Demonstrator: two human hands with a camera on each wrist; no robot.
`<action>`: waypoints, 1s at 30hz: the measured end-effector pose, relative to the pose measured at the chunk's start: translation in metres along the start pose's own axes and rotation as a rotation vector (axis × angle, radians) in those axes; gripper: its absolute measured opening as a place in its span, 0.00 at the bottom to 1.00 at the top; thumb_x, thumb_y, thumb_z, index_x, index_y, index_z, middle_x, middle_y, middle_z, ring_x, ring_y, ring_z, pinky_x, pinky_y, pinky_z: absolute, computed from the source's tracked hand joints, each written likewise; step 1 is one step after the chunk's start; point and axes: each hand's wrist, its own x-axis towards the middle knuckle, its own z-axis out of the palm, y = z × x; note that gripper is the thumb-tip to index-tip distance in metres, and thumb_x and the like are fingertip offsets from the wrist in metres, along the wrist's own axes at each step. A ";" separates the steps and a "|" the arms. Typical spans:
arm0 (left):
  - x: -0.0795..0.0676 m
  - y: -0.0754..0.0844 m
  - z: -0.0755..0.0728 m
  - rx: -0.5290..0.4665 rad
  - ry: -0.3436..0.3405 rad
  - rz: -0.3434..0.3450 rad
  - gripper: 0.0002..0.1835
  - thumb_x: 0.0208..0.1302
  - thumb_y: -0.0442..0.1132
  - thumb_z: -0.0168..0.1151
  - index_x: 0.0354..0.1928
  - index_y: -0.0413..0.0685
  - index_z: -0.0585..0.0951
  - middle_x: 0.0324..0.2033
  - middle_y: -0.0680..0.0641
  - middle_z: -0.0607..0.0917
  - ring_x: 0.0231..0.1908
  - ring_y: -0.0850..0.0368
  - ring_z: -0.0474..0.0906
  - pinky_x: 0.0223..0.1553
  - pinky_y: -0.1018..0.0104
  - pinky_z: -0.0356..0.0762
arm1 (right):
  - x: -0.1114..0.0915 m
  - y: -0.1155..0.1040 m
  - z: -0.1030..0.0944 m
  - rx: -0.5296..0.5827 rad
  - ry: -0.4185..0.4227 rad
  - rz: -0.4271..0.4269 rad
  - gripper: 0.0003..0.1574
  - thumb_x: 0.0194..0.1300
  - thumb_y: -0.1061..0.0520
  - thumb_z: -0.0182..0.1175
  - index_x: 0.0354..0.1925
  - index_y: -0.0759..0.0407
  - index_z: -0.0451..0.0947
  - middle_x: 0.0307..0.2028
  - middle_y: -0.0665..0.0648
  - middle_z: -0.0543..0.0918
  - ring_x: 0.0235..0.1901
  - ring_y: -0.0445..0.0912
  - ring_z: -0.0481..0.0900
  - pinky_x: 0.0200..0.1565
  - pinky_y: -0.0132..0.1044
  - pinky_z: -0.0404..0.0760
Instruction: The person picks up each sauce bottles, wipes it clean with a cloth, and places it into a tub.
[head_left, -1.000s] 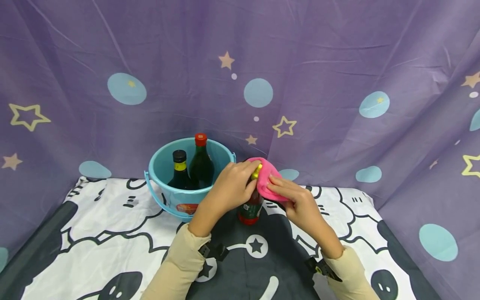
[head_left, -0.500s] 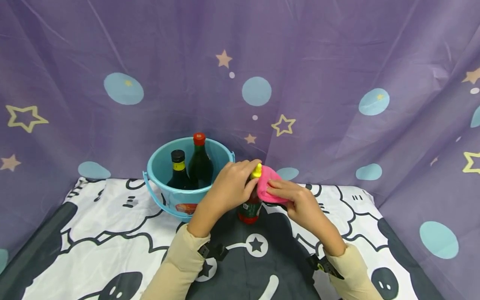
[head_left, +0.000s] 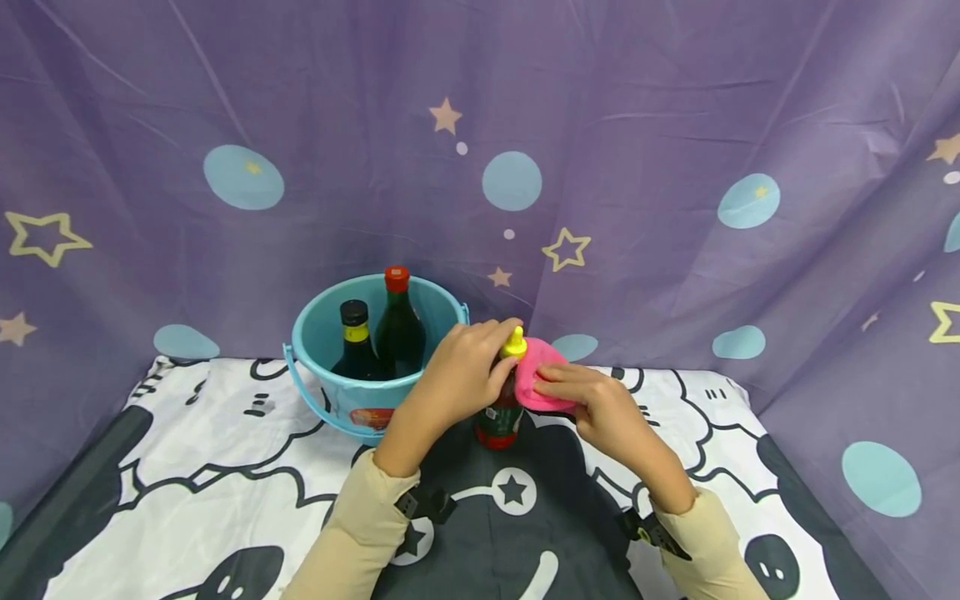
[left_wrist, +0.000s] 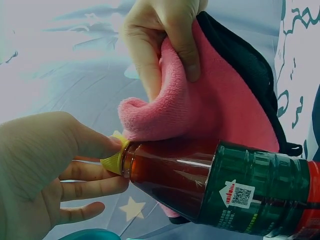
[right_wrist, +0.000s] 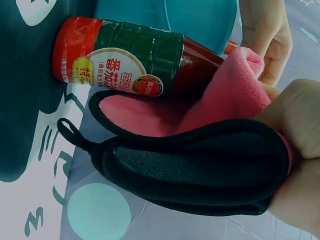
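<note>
A ketchup bottle (head_left: 498, 423) with a yellow cap, green label and red base stands upright on the cover, right of the bucket. My left hand (head_left: 461, 371) holds it by the cap; in the left wrist view, thumb and fingers pinch the yellow cap (left_wrist: 114, 159). My right hand (head_left: 603, 404) grips a pink cloth (head_left: 536, 375) with a black edge and hanging loop. In the left wrist view, the cloth's folded pink side lies along the bottle's neck and shoulder. From the right wrist, the cloth's dark back (right_wrist: 195, 172) shows, with the bottle's label (right_wrist: 125, 67) beyond it.
A light blue bucket (head_left: 341, 393) stands just left of the bottle, its handle hanging at the front left. Inside are a black-capped bottle (head_left: 358, 346) and a red-capped bottle (head_left: 401, 333). A purple curtain (head_left: 637, 125) hangs close behind.
The pink cloth in my right hand has slid down from the bottle's top, so the yellow cap now shows more. My left hand has stayed at the cap.
</note>
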 end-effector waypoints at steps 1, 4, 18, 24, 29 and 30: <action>0.000 0.000 0.000 -0.001 0.002 0.000 0.25 0.67 0.43 0.68 0.63 0.41 0.78 0.48 0.43 0.88 0.47 0.49 0.85 0.51 0.52 0.82 | 0.000 0.000 -0.001 -0.002 -0.014 0.009 0.41 0.42 0.84 0.51 0.50 0.58 0.89 0.53 0.58 0.89 0.55 0.57 0.86 0.51 0.53 0.85; 0.000 0.000 0.000 -0.002 0.004 -0.004 0.25 0.67 0.43 0.68 0.63 0.41 0.78 0.48 0.43 0.88 0.46 0.49 0.85 0.51 0.53 0.82 | 0.000 -0.001 -0.002 -0.005 -0.052 0.037 0.41 0.42 0.83 0.51 0.50 0.58 0.89 0.53 0.58 0.88 0.56 0.57 0.85 0.50 0.52 0.85; 0.001 0.002 -0.002 -0.006 -0.010 -0.013 0.25 0.67 0.42 0.69 0.63 0.41 0.78 0.47 0.43 0.88 0.46 0.49 0.85 0.50 0.53 0.82 | -0.001 -0.003 -0.005 -0.004 -0.152 0.107 0.41 0.42 0.83 0.52 0.51 0.58 0.88 0.54 0.58 0.88 0.58 0.57 0.84 0.50 0.51 0.85; 0.001 0.002 -0.001 -0.005 -0.004 -0.011 0.25 0.67 0.42 0.69 0.63 0.41 0.78 0.46 0.44 0.88 0.45 0.49 0.84 0.49 0.54 0.82 | -0.001 -0.004 -0.006 -0.001 -0.157 0.116 0.41 0.42 0.83 0.53 0.51 0.58 0.88 0.53 0.57 0.88 0.58 0.57 0.84 0.52 0.52 0.84; 0.000 0.002 -0.001 -0.012 -0.004 -0.016 0.25 0.67 0.43 0.68 0.63 0.41 0.78 0.46 0.44 0.88 0.45 0.49 0.84 0.49 0.53 0.82 | -0.002 -0.005 -0.005 0.003 -0.176 0.124 0.41 0.42 0.83 0.52 0.51 0.58 0.88 0.53 0.57 0.88 0.58 0.56 0.84 0.55 0.53 0.83; -0.001 0.002 -0.001 -0.012 -0.001 -0.014 0.25 0.67 0.42 0.69 0.63 0.41 0.78 0.47 0.44 0.88 0.45 0.49 0.84 0.49 0.53 0.82 | -0.002 -0.004 -0.005 0.001 -0.179 0.124 0.41 0.43 0.84 0.52 0.51 0.58 0.88 0.53 0.57 0.88 0.58 0.56 0.84 0.56 0.53 0.83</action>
